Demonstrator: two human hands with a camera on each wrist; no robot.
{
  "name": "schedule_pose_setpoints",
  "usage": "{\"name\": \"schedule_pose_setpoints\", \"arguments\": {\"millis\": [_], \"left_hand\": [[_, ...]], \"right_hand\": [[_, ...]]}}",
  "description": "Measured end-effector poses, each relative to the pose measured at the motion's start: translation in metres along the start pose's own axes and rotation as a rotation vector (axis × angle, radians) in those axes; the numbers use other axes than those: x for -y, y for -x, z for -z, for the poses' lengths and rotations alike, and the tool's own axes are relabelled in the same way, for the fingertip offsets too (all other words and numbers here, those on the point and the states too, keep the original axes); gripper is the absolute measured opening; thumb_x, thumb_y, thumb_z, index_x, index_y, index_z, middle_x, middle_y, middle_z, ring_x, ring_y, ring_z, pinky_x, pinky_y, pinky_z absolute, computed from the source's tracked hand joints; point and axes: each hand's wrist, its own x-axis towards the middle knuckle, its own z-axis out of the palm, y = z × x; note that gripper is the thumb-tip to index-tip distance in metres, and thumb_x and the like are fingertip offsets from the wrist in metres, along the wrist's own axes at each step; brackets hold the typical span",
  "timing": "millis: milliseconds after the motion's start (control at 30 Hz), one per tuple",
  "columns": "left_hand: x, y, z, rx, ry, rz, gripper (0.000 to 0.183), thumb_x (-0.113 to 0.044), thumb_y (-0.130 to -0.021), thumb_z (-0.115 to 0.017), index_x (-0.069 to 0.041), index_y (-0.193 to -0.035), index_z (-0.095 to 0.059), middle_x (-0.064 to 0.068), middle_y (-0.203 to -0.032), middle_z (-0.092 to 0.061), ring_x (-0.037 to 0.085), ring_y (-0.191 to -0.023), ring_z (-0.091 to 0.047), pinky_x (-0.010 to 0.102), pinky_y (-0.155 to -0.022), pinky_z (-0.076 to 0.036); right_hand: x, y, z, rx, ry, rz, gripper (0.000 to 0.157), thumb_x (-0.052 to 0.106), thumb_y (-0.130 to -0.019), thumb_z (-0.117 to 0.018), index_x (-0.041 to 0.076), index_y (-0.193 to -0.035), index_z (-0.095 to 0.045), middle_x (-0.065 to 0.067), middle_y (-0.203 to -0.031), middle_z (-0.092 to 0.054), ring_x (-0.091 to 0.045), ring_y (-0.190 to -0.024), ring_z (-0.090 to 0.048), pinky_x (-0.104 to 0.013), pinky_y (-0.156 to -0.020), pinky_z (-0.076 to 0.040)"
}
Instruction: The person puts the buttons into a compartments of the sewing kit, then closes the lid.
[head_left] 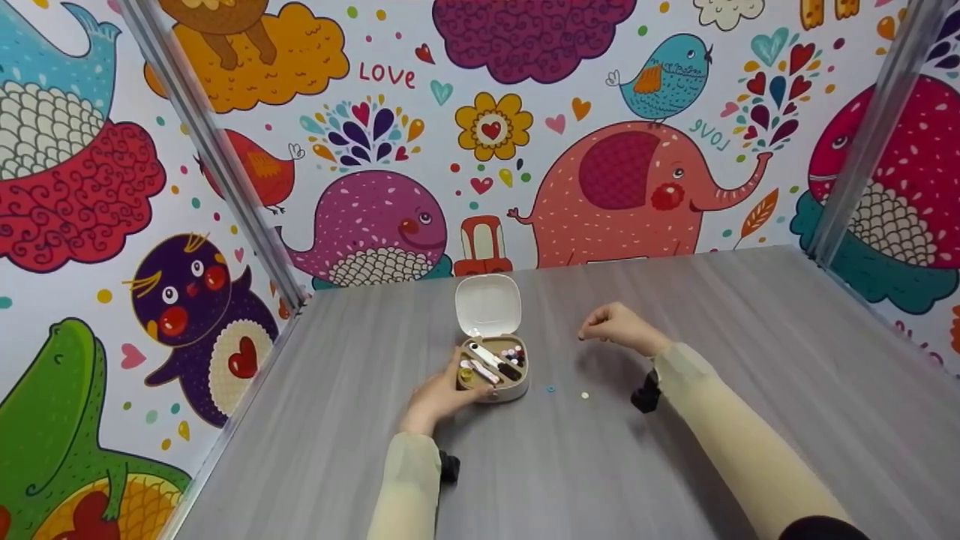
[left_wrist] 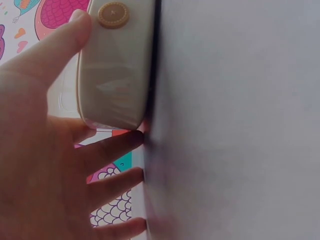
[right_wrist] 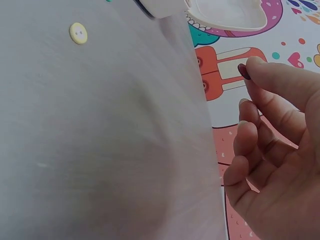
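Note:
A small white sewing box (head_left: pixel 510 392) stands on the table with its lid (head_left: pixel 489 304) raised at the back. My left hand (head_left: pixel 439 397) grips its left side, thumb at the front near the tan button-shaped clasp (left_wrist: pixel 113 15) and fingers spread around the side. Inside lie slim white and dark tools, a yellow item (head_left: pixel 466 373) and several small buttons (head_left: pixel 514 354) in the right compartment. My right hand (head_left: pixel 624 328), raised over the table right of the box, pinches a dark red button (right_wrist: pixel 243 72) between thumb and index finger; the other fingers curl loosely.
On the grey table (head_left: pixel 360 375), a blue button (head_left: pixel 551 388) and a pale yellow button (head_left: pixel 585 395) lie to the right of the box. Walls with cartoon animals and metal corner posts (head_left: pixel 217 142) border the table at the back and sides.

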Motion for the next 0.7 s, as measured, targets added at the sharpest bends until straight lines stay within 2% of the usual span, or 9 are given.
{"name": "schedule_pose_setpoints", "arguments": {"millis": [267, 433, 700], "left_hand": [[0.001, -0.001, 0.0, 0.003, 0.008, 0.016, 0.107, -0.064, -0.078, -0.068, -0.01, -0.156, -0.019, 0.027, -0.145, -0.041, 0.044, -0.126, -0.045, 0.058, -0.101, -0.036], [0.0, -0.002, 0.0, -0.001, 0.006, -0.006, 0.105, -0.062, -0.079, -0.069, -0.009, -0.155, -0.02, 0.028, -0.143, -0.043, 0.044, -0.125, -0.047, 0.056, -0.099, -0.038], [0.001, 0.0, 0.0, 0.004, 0.019, -0.001, 0.104, -0.06, -0.08, -0.068, -0.01, -0.156, -0.019, 0.028, -0.143, -0.043, 0.044, -0.125, -0.047, 0.056, -0.1, -0.038]], "right_hand": [[0.01, -0.008, -0.01, 0.002, 0.013, 0.024, 0.013, 0.014, -0.088, -0.07, 0.002, -0.087, -0.076, -0.002, -0.083, -0.07, -0.014, -0.07, -0.052, -0.03, -0.067, -0.045], [0.015, -0.016, -0.019, 0.002, 0.008, 0.012, 0.013, 0.014, -0.088, -0.07, 0.002, -0.087, -0.075, -0.002, -0.084, -0.071, -0.015, -0.073, -0.052, -0.032, -0.069, -0.044], [0.025, -0.025, -0.039, -0.038, -0.01, 0.004, 0.01, 0.013, -0.085, -0.072, 0.004, -0.082, -0.074, 0.0, -0.08, -0.069, -0.014, -0.074, -0.055, -0.028, -0.069, -0.044]]}}
